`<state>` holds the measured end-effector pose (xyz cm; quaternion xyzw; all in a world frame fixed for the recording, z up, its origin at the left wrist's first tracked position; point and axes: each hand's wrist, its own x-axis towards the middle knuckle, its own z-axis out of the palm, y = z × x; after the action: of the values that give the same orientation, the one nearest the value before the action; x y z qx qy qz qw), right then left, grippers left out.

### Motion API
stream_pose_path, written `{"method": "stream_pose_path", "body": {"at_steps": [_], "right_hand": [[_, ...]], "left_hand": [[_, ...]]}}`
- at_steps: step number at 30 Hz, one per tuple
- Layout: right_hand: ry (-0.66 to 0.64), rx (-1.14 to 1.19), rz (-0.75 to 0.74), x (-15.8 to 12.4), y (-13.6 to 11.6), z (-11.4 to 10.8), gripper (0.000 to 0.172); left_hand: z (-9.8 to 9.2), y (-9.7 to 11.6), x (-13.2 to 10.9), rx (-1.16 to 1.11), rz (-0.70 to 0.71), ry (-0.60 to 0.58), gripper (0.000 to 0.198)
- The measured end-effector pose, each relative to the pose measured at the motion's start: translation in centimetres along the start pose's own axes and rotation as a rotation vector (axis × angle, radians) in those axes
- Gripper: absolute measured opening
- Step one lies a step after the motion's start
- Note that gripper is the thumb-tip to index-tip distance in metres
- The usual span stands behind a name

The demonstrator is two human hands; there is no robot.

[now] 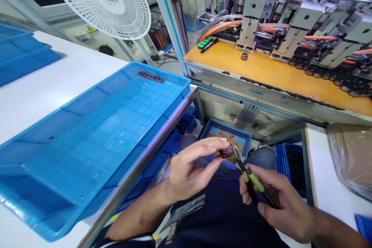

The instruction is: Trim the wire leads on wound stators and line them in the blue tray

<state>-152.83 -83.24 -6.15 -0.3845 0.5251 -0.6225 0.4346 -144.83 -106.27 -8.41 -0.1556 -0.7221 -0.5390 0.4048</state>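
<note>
Between the thumb and fingertips of my left hand (194, 162) is a small round motor stator (226, 151), dark with red around its face. My right hand (281, 197) grips a pair of diagonal cutters (252, 178) by green and black handles. The cutters' jaws point up and lie right beside the stator; whether they touch it I cannot tell. Both hands are above my lap. Below the stator, a small blue bin (245, 137) on the floor holds a piece of cardboard and a few small bits.
A large blue tray (95, 112) on the left white table has a row of similar parts (150, 76) at its far end. Ahead stands a machine with an orange top (226, 56), carrying one loose part (244, 56) and a line of dark parts (328, 73). A white fan (107, 2) is behind.
</note>
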Motion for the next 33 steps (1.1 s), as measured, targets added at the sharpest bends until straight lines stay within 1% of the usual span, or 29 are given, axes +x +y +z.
{"method": "stream_pose_path", "body": {"at_steps": [5,10,14,16,19,23,26,28,29,31,32,33], "right_hand": [[-0.013,0.03,-0.016,-0.2,0.2,-0.1,0.086],[-0.007,0.043,0.023,-0.3,0.4,-0.3,0.085],[-0.009,0.067,0.025,0.0,0.4,-0.2,0.084],[0.002,0.032,0.038,0.0,0.5,0.0,0.079],[0.056,-0.053,0.056,-0.1,0.8,0.1,0.069],[0.11,-0.019,0.099,-0.1,0.5,-0.3,0.066],[0.147,-0.031,0.133,0.4,-0.3,-0.6,0.057],[0.184,-0.08,0.169,0.9,-0.7,-0.7,0.048],[0.199,-0.109,0.185,1.2,-0.7,-0.7,0.043],[0.225,-0.19,0.197,1.6,-0.5,-0.6,0.033],[0.239,-0.248,0.182,1.8,-0.2,-0.5,0.031],[0.259,-0.322,0.156,2.1,0.0,-0.6,0.032]], "left_hand": [[0.0,0.0,-0.1,-0.003,-0.018,-0.007,0.078],[0.1,0.1,-0.1,0.009,-0.032,0.001,0.073],[0.1,0.1,-0.1,-0.002,-0.027,0.001,0.074],[0.2,0.1,-0.1,-0.004,-0.029,0.005,0.074],[0.4,0.0,-0.2,0.004,-0.035,0.01,0.07],[0.3,0.0,-0.3,0.035,-0.029,0.044,0.069],[-0.3,0.1,-0.1,0.138,-0.029,0.009,0.067],[-0.6,0.3,0.3,0.148,-0.102,-0.007,0.056],[-0.6,0.3,0.5,0.096,-0.182,0.01,0.047],[-0.5,0.1,0.7,-0.1,-0.388,0.095,0.032],[-0.5,-0.1,0.6,-0.213,-0.492,0.152,0.027],[-0.6,-0.4,0.5,-0.303,-0.577,0.208,0.029]]}}
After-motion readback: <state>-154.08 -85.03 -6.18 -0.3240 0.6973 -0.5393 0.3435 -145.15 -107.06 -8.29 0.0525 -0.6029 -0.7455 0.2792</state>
